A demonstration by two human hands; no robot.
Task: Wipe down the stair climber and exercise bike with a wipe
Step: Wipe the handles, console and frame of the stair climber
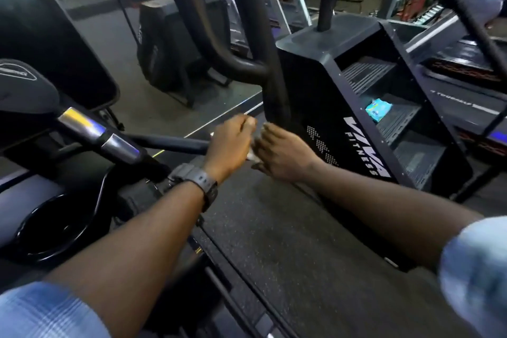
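Note:
My left hand [231, 143], with a grey watch on the wrist, and my right hand [279, 152] meet at the middle of the view, both holding a small white wipe [251, 155] between them; most of the wipe is hidden by the fingers. Just beyond the hands stands the black stair climber [315, 107] with white "VIVA FITNESS" lettering on its side and a thick black handrail post [271, 68]. A blue pack of wipes [378, 109] lies on one of its steps. The exercise bike [82, 129], with a black seat and a chrome post, is on the left.
A speckled dark rubber floor [274, 241] lies between the two machines. A black cup holder [55, 225] sits at lower left. Other gym machines [175, 44] and another stair climber [466, 63] stand behind and to the right.

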